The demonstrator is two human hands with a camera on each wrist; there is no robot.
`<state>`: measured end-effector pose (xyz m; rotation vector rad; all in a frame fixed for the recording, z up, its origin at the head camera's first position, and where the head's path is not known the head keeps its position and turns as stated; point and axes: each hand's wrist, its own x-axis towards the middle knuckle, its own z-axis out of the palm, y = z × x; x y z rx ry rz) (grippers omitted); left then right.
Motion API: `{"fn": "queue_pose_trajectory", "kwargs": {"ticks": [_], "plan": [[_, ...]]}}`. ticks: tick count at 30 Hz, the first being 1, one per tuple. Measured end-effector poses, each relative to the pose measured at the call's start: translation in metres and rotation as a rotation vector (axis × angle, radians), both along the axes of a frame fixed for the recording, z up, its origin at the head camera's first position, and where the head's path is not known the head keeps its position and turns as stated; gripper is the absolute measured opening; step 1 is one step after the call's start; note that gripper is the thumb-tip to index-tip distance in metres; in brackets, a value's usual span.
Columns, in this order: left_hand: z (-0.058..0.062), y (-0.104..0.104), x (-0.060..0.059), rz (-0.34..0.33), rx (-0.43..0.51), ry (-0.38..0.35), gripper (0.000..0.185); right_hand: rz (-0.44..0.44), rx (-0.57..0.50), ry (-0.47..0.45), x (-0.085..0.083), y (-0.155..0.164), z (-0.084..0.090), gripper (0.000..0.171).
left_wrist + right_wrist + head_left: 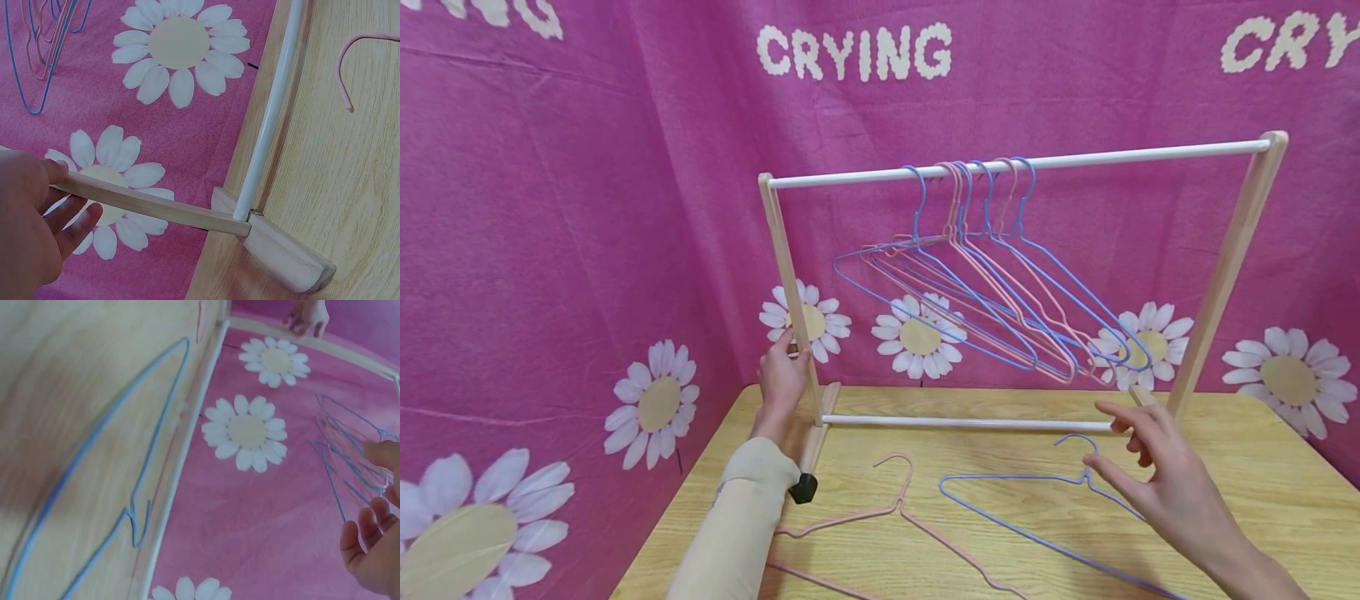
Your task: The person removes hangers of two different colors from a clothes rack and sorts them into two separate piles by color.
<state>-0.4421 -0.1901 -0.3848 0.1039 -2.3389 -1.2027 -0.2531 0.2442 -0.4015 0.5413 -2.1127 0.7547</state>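
Left hand [781, 377] is wrapped around the rack's left upright [790, 283], steadying it. Right hand [1157, 475] hovers with fingers loose and holding nothing, right over the blue hanger [1000, 517] lying flat on the table [1262, 492] at about 5 o'clock from the rack's middle. That hanger looks like thin coated wire: light, springy, probably a bit slick, so I'd pinch it at the neck under the hook. A pink hanger [895, 508] lies just beside it at 9 o'clock. The hung bunch [985, 275] crowds the top rail [1022, 162], and the lower rail [962, 422] sits close behind.

Pink daisy-print cloth backdrop [550, 250], light wooden table [1262, 500]
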Motion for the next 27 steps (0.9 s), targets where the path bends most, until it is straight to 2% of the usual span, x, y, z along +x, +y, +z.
{"fn": "queue_pose_trajectory", "kwargs": {"ticks": [3, 11, 13, 15, 17, 20, 23, 25, 27], "plan": [[0.000, 0.000, -0.001, 0.005, -0.005, -0.001, 0.044, -0.015, -0.036, 0.030, -0.004, 0.005, 0.007, 0.076], [-0.001, 0.000, -0.001, 0.024, -0.023, 0.019, 0.044, -0.072, -0.047, 0.106, -0.015, 0.023, 0.019, 0.075], [-0.001, 0.000, -0.001, 0.023, -0.019, 0.022, 0.043, -0.092, -0.051, 0.116, -0.018, 0.027, 0.022, 0.069], [-0.001, 0.000, -0.001, 0.022, -0.016, 0.025, 0.043, -0.108, -0.052, 0.129, -0.022, 0.032, 0.024, 0.057], [-0.001, 0.001, 0.000, 0.020, -0.014, 0.025, 0.044, -0.118, -0.046, 0.149, -0.027, 0.036, 0.026, 0.064], [-0.001, 0.001, 0.000, 0.023, -0.019, 0.024, 0.045, -0.123, -0.018, 0.167, -0.034, 0.040, 0.029, 0.089], [-0.001, 0.001, 0.000, 0.028, -0.032, 0.027, 0.046, -0.142, 0.026, 0.149, -0.041, 0.044, 0.030, 0.091], [-0.001, 0.001, 0.000, 0.031, -0.035, 0.031, 0.045, -0.158, 0.054, 0.131, -0.044, 0.045, 0.030, 0.080], [-0.001, 0.001, 0.000, 0.033, -0.037, 0.036, 0.045, -0.179, 0.082, 0.115, -0.048, 0.047, 0.031, 0.080]]}}
